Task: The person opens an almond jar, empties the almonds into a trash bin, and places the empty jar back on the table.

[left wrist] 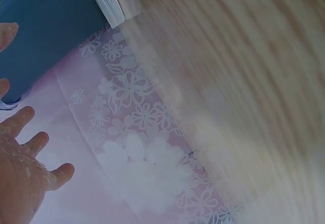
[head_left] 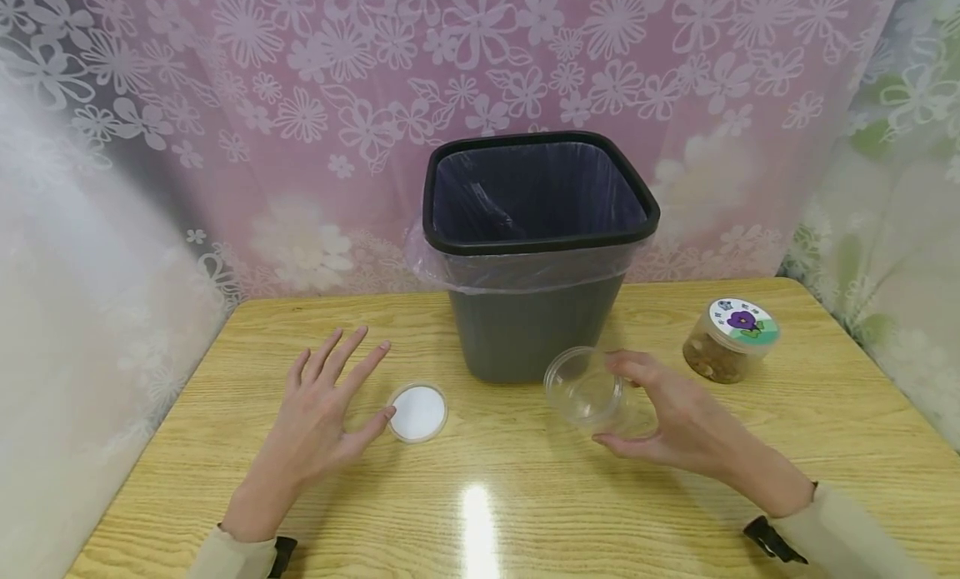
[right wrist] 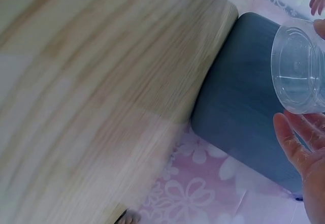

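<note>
My right hand (head_left: 675, 416) grips a clear plastic jar (head_left: 581, 387) between thumb and fingers, in front of the bin. The jar is tilted, with no lid on it, and looks see-through in the right wrist view (right wrist: 294, 69). My left hand (head_left: 315, 425) is spread with its fingers apart at the left. Its thumb tip overlaps the edge of a round white lid (head_left: 417, 412) on the table; whether they touch I cannot tell. In the left wrist view the left hand's fingers (left wrist: 38, 142) hold nothing.
A grey bin (head_left: 536, 329) with a black rim and a clear bag liner stands at the back middle of the wooden table (head_left: 360, 512). To the right sits a closed jar (head_left: 727, 346) of brown contents with a flower-printed lid. Behind hangs a pink flowered curtain (head_left: 360, 129).
</note>
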`<act>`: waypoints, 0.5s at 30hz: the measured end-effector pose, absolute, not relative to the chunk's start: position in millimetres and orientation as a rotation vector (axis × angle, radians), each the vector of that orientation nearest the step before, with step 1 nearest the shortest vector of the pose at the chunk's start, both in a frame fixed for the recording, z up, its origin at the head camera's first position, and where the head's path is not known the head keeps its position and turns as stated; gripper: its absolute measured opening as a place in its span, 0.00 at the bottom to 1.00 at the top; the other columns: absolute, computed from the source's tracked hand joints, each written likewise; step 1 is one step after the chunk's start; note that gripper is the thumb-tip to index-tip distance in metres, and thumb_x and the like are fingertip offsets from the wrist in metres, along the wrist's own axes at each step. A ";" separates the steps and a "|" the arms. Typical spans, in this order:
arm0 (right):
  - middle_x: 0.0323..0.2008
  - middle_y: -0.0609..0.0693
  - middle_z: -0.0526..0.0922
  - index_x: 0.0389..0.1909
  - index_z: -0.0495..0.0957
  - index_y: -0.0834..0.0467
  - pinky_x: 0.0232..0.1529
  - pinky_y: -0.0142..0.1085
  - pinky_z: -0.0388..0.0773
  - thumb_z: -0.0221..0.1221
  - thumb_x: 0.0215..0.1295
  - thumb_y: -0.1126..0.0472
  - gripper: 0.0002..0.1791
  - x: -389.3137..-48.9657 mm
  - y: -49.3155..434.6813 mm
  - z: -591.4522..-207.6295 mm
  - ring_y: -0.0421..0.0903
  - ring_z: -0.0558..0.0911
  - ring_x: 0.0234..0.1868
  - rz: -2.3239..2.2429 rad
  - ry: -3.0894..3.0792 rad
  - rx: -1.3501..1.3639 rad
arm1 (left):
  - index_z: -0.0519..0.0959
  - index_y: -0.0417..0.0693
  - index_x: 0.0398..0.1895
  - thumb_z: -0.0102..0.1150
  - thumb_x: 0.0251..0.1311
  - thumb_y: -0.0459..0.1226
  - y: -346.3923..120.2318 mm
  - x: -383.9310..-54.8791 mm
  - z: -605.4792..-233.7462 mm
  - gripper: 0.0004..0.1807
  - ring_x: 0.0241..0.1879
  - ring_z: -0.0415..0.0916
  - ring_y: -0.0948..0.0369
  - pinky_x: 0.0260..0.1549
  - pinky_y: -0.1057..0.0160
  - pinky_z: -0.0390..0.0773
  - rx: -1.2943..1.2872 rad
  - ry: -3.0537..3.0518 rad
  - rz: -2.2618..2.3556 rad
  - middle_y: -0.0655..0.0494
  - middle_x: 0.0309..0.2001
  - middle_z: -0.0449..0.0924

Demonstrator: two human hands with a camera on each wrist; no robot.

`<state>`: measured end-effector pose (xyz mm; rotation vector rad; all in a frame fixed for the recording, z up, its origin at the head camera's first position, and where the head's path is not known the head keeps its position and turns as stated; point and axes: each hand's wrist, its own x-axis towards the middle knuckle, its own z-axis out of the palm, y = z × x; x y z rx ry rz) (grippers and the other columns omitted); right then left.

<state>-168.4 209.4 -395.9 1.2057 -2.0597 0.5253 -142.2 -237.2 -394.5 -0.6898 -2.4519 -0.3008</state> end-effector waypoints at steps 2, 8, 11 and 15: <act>0.52 0.59 0.85 0.56 0.74 0.68 0.48 0.30 0.83 0.58 0.65 0.33 0.40 -168.7 206.2 -395.7 0.50 0.86 0.46 0.539 -2.064 1.214 | 0.67 0.58 0.77 0.66 0.54 0.52 -238.5 -142.0 -394.1 0.44 0.72 0.63 0.33 0.60 0.22 0.62 -0.679 -2.461 -0.311 0.42 0.75 0.65; 0.52 0.58 0.85 0.55 0.75 0.67 0.46 0.37 0.84 0.58 0.65 0.33 0.40 -168.8 198.1 -398.1 0.51 0.87 0.45 0.546 -2.104 1.246 | 0.65 0.60 0.78 0.69 0.54 0.52 -242.8 -140.7 -395.7 0.46 0.75 0.56 0.34 0.61 0.21 0.59 -0.613 -2.538 -0.331 0.43 0.77 0.61; 0.52 0.56 0.84 0.56 0.74 0.66 0.48 0.39 0.84 0.58 0.64 0.32 0.40 -167.2 195.3 -400.0 0.50 0.86 0.48 0.540 -2.175 1.252 | 0.64 0.61 0.78 0.69 0.54 0.53 -244.8 -140.3 -395.6 0.47 0.76 0.54 0.34 0.61 0.20 0.58 -0.579 -2.574 -0.327 0.43 0.78 0.60; 0.54 0.54 0.83 0.58 0.74 0.64 0.56 0.33 0.81 0.61 0.63 0.33 0.40 -166.0 190.0 -401.4 0.49 0.84 0.53 0.559 -2.218 1.272 | 0.63 0.62 0.79 0.70 0.54 0.54 -247.2 -140.1 -395.5 0.48 0.76 0.53 0.32 0.61 0.19 0.57 -0.548 -2.607 -0.329 0.43 0.79 0.58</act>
